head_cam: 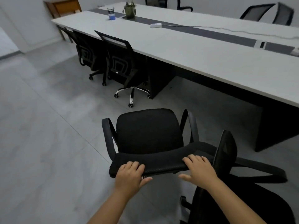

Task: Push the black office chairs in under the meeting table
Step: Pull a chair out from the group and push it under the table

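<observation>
A black office chair (148, 133) with two armrests stands on the floor in front of me, its seat facing the long white meeting table (210, 62), a short way off it. My left hand (129, 175) grips the left part of its backrest top, fingers over the edge. My right hand (199, 170) grips the right part of the same backrest. Two more black chairs (119, 62) (85, 50) sit tucked against the table's near side at the left. Another black chair (226, 147) stands close at my right, partly cut off.
On the table stand a potted plant (130, 10), a blue pen cup (111, 13) and a white power strip (155, 25) with a cable. More black chairs (267, 13) line the far side. A wooden cabinet (64, 7) stands in the back-left corner. Grey tiled floor spreads to the left.
</observation>
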`<state>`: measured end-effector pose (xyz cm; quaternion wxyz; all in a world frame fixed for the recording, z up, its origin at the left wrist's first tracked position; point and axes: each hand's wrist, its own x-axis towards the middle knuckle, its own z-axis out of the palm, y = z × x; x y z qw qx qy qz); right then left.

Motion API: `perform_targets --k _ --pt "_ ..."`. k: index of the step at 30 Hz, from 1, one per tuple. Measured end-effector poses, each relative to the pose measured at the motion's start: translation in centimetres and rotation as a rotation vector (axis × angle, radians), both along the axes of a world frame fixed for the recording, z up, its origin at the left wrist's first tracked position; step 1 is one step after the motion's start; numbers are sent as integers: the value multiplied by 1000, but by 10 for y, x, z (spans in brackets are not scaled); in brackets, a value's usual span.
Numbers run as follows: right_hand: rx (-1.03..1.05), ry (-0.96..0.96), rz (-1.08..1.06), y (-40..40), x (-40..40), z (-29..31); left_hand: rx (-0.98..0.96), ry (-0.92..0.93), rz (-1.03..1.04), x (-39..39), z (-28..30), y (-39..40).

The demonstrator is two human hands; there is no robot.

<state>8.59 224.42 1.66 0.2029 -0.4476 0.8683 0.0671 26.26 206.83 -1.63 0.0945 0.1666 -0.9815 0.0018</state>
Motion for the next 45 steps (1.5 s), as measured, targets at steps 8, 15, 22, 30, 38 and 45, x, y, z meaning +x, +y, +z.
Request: perform_targets --k 8,15,22,30,38,45 --pt "-151 165 -199 -39 -6 -10 7 66 -136 -7 -2 -104" --pt "-304 307 -258 -125 44 -31 -62 -34 -161 -16 7 -229" --pt "-511 500 -330 -167 53 -39 -80 -25 -220 -39 8 -274" --pt "-511 583 -281 -189 6 -51 -51 11 -270 -95 0 -304" --pt "-551 653 -270 -203 -70 -48 -79 31 -388 -182 1 -321" --pt "-559 687 -250 -180 -146 -52 -58 -17 -549 -250 -2 -312"
